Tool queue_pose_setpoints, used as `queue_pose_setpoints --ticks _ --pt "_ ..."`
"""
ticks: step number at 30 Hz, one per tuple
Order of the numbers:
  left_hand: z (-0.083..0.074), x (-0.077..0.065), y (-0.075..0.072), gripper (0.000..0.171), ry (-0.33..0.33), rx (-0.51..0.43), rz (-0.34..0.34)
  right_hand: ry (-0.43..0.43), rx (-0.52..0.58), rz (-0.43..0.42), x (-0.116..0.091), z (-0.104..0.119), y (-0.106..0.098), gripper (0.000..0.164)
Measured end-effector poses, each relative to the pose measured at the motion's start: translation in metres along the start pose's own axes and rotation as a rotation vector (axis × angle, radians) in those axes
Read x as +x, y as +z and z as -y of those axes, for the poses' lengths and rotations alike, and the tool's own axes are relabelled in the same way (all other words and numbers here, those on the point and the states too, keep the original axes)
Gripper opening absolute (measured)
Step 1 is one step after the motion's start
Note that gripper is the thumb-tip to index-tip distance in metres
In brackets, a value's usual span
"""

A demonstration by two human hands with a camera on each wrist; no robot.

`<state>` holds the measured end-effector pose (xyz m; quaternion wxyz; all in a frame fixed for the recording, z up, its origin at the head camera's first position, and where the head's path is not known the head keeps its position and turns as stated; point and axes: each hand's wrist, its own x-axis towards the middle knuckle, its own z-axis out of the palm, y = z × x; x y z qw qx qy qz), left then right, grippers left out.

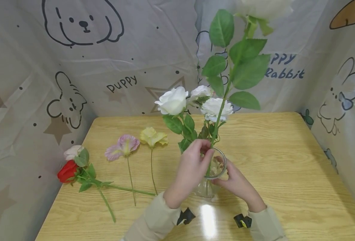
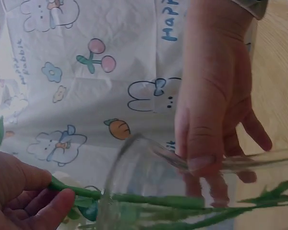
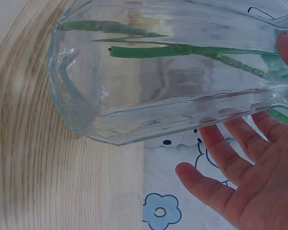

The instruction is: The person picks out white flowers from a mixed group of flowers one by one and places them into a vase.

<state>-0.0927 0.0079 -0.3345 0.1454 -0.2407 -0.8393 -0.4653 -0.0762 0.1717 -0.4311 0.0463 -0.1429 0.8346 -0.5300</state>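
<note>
My left hand [image 1: 193,164] pinches the green stem [image 1: 220,117] of a tall white flower at the mouth of a clear glass vase [image 1: 205,190]. The bloom [image 1: 264,8] is partly cut off by the top of the head view. In the left wrist view, thumb and fingers grip that stem [image 2: 86,192], whose lower end is inside the glass. My right hand [image 1: 239,185] holds the vase near its neck, thumb on one side and fingers on the other. A white rose [image 1: 172,101] and two other pale blooms [image 1: 216,109] stand in the vase.
On the wooden table [image 1: 270,144], left of the vase, lie a red rose [image 1: 67,171], a pale rose [image 1: 73,152], a purple flower [image 1: 127,144] and a yellow flower [image 1: 152,137]. Printed cloth walls [image 1: 153,43] enclose the back and sides.
</note>
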Motion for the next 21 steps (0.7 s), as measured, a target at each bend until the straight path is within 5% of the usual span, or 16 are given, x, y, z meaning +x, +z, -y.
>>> queue_pose_setpoints --ticks 10,21 --pt "0.0070 -0.0065 0.0043 0.014 -0.100 0.178 0.127 0.020 -0.035 -0.013 0.0008 -0.0003 0.0013 0.071" --pt "0.0061 -0.0082 0.0037 0.016 -0.083 0.247 0.150 -0.009 -0.018 -0.004 0.0033 0.0009 -0.0008 0.069"
